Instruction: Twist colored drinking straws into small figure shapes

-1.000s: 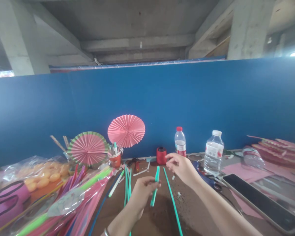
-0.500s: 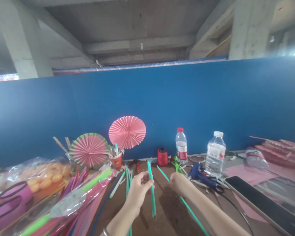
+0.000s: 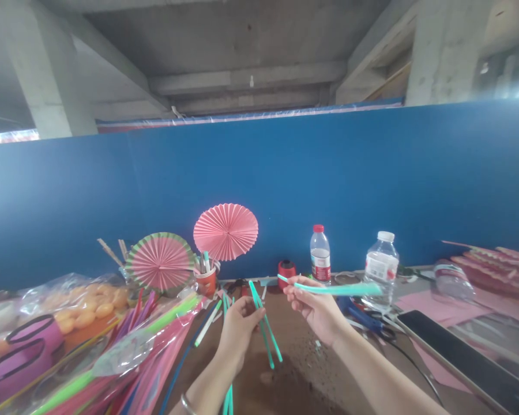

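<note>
My left hand (image 3: pixel 240 324), with a bangle at the wrist, pinches a pair of teal strips (image 3: pixel 268 334) whose lower ends spread apart over the brown table (image 3: pixel 298 386). To its right, my right hand (image 3: pixel 313 308) is raised, its fingers closed on another teal strip (image 3: pixel 341 289). That strip lies nearly level and blurs at its right end. More teal strips (image 3: pixel 228 397) lie on the table under my left forearm. Small dark bits are scattered on the table below my right hand.
Pink paper fans (image 3: pixel 225 231) and a pen cup (image 3: pixel 206 282) stand back left. Plastic-wrapped strips (image 3: pixel 125 351) fill the left. Toward the right are a red-capped bottle (image 3: pixel 320 256), a white-capped bottle (image 3: pixel 381 268), a blue tool (image 3: pixel 365 318) and a phone (image 3: pixel 462 357).
My right hand has lifted its strip and turned it from slanting down to nearly level. The strips in my left hand have shifted slightly left and their lower ends have spread.
</note>
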Action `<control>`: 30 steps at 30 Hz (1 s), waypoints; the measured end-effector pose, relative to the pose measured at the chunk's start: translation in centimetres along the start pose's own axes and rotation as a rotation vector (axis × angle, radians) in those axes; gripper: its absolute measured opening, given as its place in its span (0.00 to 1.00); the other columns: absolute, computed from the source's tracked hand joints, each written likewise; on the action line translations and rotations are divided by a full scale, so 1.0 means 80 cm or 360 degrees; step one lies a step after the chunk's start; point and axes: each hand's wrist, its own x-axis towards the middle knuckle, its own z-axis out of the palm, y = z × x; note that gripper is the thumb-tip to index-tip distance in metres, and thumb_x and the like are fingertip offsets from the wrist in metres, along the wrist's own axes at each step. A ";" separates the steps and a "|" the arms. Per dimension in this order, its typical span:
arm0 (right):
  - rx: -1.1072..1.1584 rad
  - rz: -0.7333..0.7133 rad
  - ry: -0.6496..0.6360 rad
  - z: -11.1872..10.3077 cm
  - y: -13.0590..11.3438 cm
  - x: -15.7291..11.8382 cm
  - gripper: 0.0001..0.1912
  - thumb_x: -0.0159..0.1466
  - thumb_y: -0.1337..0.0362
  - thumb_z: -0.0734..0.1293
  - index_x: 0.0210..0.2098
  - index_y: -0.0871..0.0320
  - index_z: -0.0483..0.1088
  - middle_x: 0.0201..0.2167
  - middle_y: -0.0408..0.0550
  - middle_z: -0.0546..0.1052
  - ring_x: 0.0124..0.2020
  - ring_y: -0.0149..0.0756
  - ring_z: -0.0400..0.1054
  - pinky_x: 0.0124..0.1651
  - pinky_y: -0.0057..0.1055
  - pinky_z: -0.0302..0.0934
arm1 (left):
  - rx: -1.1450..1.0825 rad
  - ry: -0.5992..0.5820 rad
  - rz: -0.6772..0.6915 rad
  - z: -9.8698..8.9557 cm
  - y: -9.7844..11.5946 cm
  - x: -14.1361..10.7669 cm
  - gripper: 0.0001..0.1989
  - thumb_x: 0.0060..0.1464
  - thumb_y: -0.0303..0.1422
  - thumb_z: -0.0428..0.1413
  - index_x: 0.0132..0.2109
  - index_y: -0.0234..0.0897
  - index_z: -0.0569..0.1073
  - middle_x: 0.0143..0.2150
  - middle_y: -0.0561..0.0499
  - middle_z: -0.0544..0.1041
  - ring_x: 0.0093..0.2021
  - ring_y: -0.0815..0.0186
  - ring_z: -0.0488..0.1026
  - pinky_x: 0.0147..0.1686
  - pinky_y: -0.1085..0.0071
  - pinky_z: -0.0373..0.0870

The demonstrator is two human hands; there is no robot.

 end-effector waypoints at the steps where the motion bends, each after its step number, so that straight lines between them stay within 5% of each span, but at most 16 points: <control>1: -0.0045 -0.0046 0.0037 -0.001 0.002 0.000 0.10 0.52 0.62 0.68 0.33 0.59 0.71 0.26 0.47 0.73 0.25 0.30 0.64 0.25 0.25 0.57 | 0.0020 0.0018 0.0016 -0.001 0.000 0.000 0.12 0.38 0.36 0.59 0.31 0.34 0.69 0.23 0.56 0.67 0.23 0.73 0.64 0.21 0.79 0.61; 7: -0.0693 -0.0381 0.0237 -0.002 0.010 -0.006 0.13 0.56 0.56 0.64 0.32 0.59 0.73 0.20 0.45 0.72 0.21 0.31 0.63 0.24 0.27 0.58 | 0.0169 0.0112 0.0097 -0.008 -0.008 0.007 0.13 0.39 0.38 0.58 0.32 0.34 0.71 0.24 0.54 0.70 0.23 0.71 0.65 0.23 0.77 0.63; 14: -0.1263 -0.0644 0.0101 0.008 0.007 -0.021 0.11 0.60 0.59 0.60 0.34 0.57 0.72 0.29 0.48 0.76 0.28 0.36 0.69 0.33 0.29 0.63 | 0.0260 0.0117 0.0146 -0.011 -0.013 0.009 0.11 0.42 0.36 0.56 0.33 0.34 0.71 0.27 0.51 0.72 0.27 0.68 0.68 0.24 0.76 0.64; 21: -0.1421 -0.0684 -0.0039 0.015 0.007 -0.022 0.10 0.60 0.61 0.60 0.33 0.57 0.72 0.31 0.49 0.76 0.33 0.38 0.70 0.36 0.29 0.63 | 0.0373 0.0202 0.0139 -0.013 -0.014 0.010 0.16 0.40 0.37 0.57 0.38 0.35 0.70 0.29 0.53 0.72 0.29 0.65 0.70 0.28 0.73 0.66; 26: -0.1447 -0.0765 -0.0202 0.021 0.011 -0.024 0.08 0.59 0.63 0.62 0.34 0.54 0.73 0.32 0.47 0.77 0.34 0.37 0.70 0.39 0.30 0.63 | 0.0402 0.0246 0.0314 -0.015 -0.014 0.011 0.16 0.40 0.34 0.56 0.40 0.35 0.71 0.43 0.47 0.71 0.40 0.60 0.70 0.36 0.69 0.68; 30: -0.1399 -0.0733 -0.0286 0.026 0.023 -0.025 0.10 0.60 0.64 0.61 0.37 0.51 0.73 0.33 0.46 0.77 0.34 0.37 0.71 0.38 0.29 0.63 | 0.0430 0.0169 0.0388 -0.011 -0.008 0.008 0.13 0.41 0.30 0.54 0.38 0.36 0.72 0.45 0.46 0.69 0.40 0.60 0.70 0.36 0.68 0.69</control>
